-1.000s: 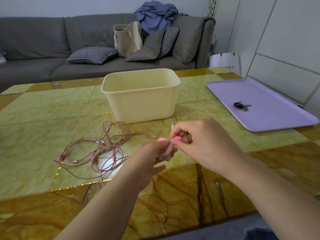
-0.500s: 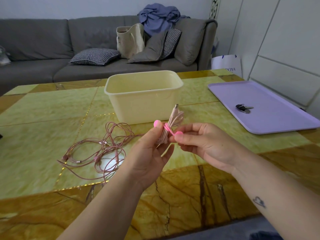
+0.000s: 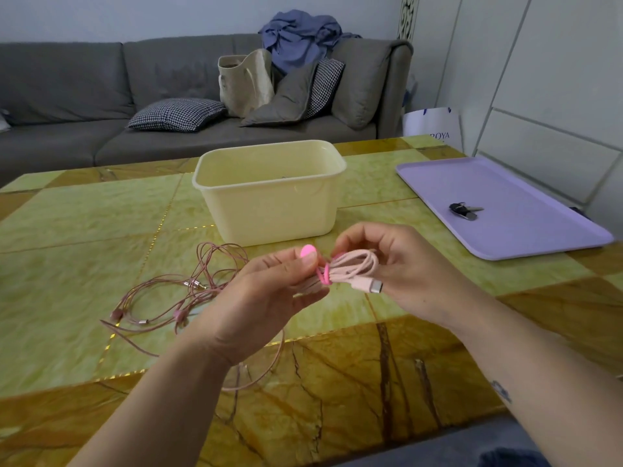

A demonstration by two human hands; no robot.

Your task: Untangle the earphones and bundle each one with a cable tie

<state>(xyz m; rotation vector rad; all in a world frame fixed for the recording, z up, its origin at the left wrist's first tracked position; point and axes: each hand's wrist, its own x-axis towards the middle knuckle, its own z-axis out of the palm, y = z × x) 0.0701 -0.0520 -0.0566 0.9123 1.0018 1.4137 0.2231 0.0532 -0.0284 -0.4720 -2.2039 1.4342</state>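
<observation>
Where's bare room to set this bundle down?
Bare: table left of the tub, beyond the tangled earphones; the strip between tub and tray; the tray around the keys. Crowded: front left, where the earphones sprawl.

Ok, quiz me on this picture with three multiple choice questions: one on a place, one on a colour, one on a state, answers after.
1. Where do the keys lie? A. in the cream tub B. on the purple tray C. on the sofa
2. What colour is the cable tie round the bundle? A. blue B. black C. pink
3. How are the earphones on the table? A. in a loose tangle B. neatly coiled and tied C. packed inside the tub
Answers: 1 B, they rest on its flat bed. 2 C, band and round end are bright pink. 3 A, wires cross in untied loops.
</observation>
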